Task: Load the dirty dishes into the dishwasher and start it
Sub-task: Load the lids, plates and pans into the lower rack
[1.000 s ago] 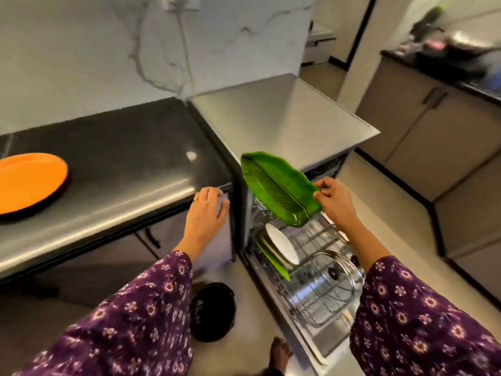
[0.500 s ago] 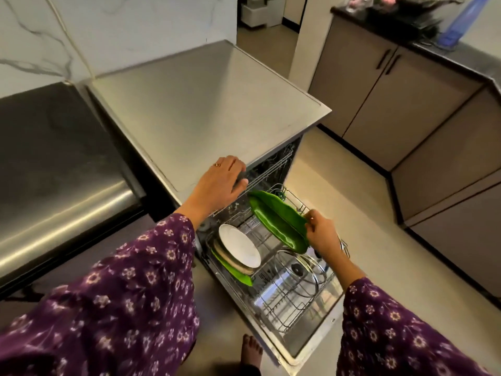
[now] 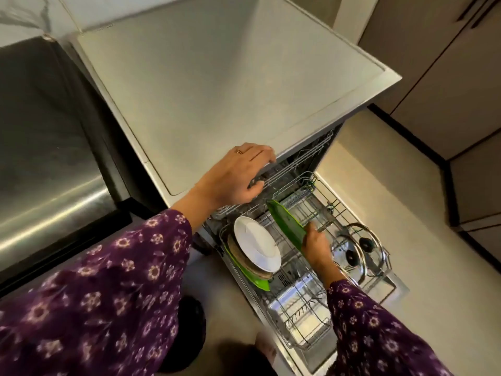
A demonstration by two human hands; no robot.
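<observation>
Since the earlier frame, the green leaf-shaped plate (image 3: 286, 226) had gone lower, from above the wires down into the lower rack (image 3: 306, 330), and the right hand (image 3: 316, 247) had gone down with it. The left hand (image 3: 238, 175) had stayed on the front edge of the dishwasher (image 3: 217, 90).

The green plate was long and narrow with a pointed far end and a glossy surface. It stood on its edge, tilted, among the thin wire tines near the back of the rack. The right hand pinched its near end, with fingers and thumb closed on the rim. The left hand's fingers were curled over the front edge of the flat, matte grey top, and its thumb touched the wire front of the upper rack (image 3: 298, 162). A ring was on one finger.

At the left edge of the lower rack a round white plate (image 3: 257, 246) leaned on its edge. Behind it stood a brownish round plate (image 3: 236, 253), and behind that a second green plate (image 3: 253, 276). At the right edge of the rack two round glass lids (image 3: 372, 257) with metal rims and black knobs stood upright, one overlapping the other. The near part of the rack showed only bare wires.

Both arms wore purple sleeves (image 3: 108, 308) with a small flower pattern. A brushed steel countertop (image 3: 54, 172) lay to the left of the dishwasher.
</observation>
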